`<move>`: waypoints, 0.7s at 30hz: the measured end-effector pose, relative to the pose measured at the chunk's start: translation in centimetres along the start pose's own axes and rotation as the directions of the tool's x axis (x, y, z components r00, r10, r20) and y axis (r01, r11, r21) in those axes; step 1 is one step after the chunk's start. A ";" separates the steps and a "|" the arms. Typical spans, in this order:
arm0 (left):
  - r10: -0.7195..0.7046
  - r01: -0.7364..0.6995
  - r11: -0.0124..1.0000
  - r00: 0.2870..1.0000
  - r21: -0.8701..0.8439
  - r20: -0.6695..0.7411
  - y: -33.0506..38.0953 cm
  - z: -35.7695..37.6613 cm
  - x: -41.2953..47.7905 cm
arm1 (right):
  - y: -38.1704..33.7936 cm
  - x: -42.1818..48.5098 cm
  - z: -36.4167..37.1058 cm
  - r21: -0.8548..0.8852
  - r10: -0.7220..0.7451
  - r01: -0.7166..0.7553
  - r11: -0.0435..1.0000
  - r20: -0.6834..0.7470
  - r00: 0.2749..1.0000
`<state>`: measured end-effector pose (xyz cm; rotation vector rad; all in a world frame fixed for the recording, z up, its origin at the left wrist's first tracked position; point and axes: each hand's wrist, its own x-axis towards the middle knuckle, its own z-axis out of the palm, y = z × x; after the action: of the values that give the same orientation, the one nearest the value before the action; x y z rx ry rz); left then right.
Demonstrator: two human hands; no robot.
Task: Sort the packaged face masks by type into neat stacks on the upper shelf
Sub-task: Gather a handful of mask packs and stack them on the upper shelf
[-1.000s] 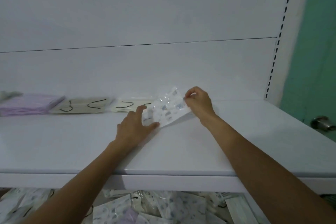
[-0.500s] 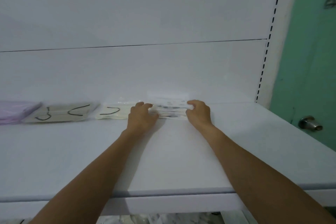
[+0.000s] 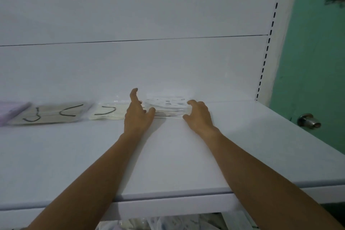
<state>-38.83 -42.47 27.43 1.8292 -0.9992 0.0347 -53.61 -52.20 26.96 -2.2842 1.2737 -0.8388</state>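
Observation:
A stack of patterned white packaged masks (image 3: 169, 105) lies at the back of the white upper shelf (image 3: 186, 155). My left hand (image 3: 137, 115) is at the stack's left end, its thumb touching the edge and its fingers lifted and spread. At the right end my right hand (image 3: 198, 115) rests with relaxed, slightly curled fingers against the stack. To the left lie a cream mask stack (image 3: 110, 113), a beige mask stack (image 3: 54, 115) with black ear loops, and a purple mask stack (image 3: 11, 111) at the frame's left edge.
The shelf's back panel rises right behind the stacks. A slotted upright (image 3: 268, 39) marks the shelf's right end, with a green wall and a metal door knob (image 3: 309, 120) beyond. Loose packaged masks (image 3: 160, 225) show on the lower shelf under the front edge.
The patterned pack that both hands held tilted a second ago now lies flat on its stack. My left hand's fingers have lifted off it, and my view has risen.

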 end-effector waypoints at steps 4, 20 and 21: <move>0.032 -0.044 0.918 0.999 0.394 0.036 0.1 0.0 -0.5 | -0.2 -0.6 0.1 -0.295 -0.013 -0.007 0.955 -0.069 0.998; 0.292 -0.319 0.896 0.947 0.308 0.134 1.0 -12.5 -12.5 | -5.4 -9.4 -4.2 -0.298 -0.200 0.140 0.944 -0.182 0.963; 0.310 -0.334 0.898 0.942 0.286 0.127 0.8 -12.9 -13.5 | -5.9 -10.8 -4.2 -0.296 -0.223 0.161 0.941 -0.192 0.956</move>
<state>-43.15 -24.31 28.45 1.9303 -1.4099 0.3393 -57.16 -40.13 30.21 -2.6332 1.3503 -1.0702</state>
